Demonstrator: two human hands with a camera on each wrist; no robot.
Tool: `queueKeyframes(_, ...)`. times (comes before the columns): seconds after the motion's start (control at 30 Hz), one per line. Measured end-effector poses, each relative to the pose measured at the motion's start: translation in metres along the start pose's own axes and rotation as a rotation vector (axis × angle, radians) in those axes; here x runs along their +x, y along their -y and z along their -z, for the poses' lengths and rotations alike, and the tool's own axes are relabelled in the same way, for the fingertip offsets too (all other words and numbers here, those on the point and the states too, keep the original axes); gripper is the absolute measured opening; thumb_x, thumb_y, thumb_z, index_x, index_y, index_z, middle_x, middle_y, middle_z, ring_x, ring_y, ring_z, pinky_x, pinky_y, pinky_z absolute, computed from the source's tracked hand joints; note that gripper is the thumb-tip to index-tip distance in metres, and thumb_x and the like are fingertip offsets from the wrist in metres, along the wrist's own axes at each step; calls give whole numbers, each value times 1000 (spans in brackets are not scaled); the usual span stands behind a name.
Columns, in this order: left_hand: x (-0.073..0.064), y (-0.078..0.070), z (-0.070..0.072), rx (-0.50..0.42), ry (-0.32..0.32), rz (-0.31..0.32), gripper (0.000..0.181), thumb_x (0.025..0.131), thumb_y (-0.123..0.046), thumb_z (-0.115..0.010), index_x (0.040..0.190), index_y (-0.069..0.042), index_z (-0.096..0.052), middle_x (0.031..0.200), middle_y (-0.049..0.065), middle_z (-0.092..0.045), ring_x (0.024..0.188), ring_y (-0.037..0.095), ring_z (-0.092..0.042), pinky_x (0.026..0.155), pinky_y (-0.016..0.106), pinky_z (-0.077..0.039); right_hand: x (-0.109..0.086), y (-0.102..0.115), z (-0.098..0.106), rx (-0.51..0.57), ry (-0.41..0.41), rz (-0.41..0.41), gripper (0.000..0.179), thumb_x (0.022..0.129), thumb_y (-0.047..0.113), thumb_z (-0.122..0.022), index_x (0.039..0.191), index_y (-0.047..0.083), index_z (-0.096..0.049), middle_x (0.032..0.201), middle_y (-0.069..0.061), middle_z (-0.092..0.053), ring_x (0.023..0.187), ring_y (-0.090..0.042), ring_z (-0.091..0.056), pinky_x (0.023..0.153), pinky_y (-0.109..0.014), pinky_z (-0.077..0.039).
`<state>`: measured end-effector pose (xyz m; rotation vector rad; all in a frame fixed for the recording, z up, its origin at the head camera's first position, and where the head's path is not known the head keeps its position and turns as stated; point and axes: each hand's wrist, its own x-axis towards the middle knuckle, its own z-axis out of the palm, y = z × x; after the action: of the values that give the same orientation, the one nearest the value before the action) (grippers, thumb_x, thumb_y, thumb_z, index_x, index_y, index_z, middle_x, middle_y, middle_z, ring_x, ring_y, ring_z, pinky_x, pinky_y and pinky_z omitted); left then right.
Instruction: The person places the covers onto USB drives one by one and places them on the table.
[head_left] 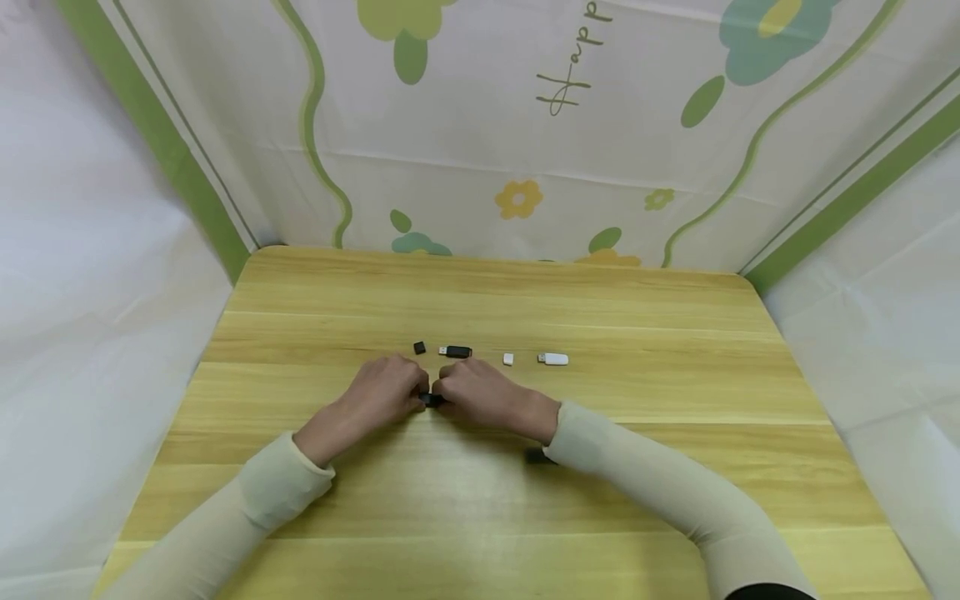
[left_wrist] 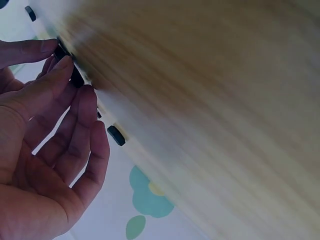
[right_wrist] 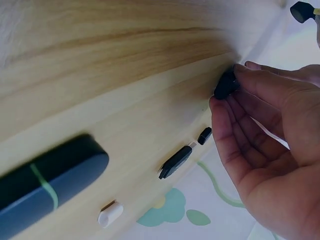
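Note:
Both hands meet near the middle of the table over a small black USB flash drive (head_left: 431, 400). My left hand (head_left: 382, 392) pinches one end between thumb and fingertips; its other fingers curve loosely in the left wrist view. From the other side, my right hand (head_left: 480, 393) grips the drive (right_wrist: 227, 84) with thumb and index finger. The fingers cover much of it, so whether its cap is on cannot be told. Just beyond the hands lie a black cap (head_left: 419, 347) and an uncapped black USB flash drive (head_left: 458, 352), its metal plug pointing left.
Farther right lie a white cap (head_left: 508, 359) and an uncapped white USB flash drive (head_left: 556, 359). Under the right forearm is a black piece with a green line (right_wrist: 47, 185), partly hidden by the sleeve in the head view. A printed curtain (head_left: 465, 125) hangs behind the wooden table (head_left: 487, 558).

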<state>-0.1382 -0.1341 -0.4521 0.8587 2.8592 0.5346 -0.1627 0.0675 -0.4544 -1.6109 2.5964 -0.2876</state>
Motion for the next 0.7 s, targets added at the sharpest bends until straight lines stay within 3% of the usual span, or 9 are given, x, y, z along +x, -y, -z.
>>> queueKeyframes(0.3,-1,0,-1,-6,8,12,26,85,-6,-87,70,-16,-67,69,-5,-57,61,11,-46,54,26,-38,0,2,-2,-32,-13,-17,16,99,18,-77,85,11,-73,78,0,-66,64,-6,-44,59,-24,-40)
queueKeyframes(0.5,-1,-1,1,-9,27,32,20,82,-11,-91,76,-14,-72,72,-4,-61,63,11,-49,55,28,-42,0,2,-3,-67,-8,-42,15,98,23,-78,87,14,-75,79,1,-65,63,-7,-50,55,-26,-45)
queueKeyframes(0.7,-1,0,9,-2,62,60,17,83,-18,-91,82,-12,-75,76,-1,-64,64,14,-51,57,31,-44,-3,2,0,-82,-20,-59,19,98,29,-78,84,17,-73,78,3,-62,61,-7,-49,51,-26,-42)
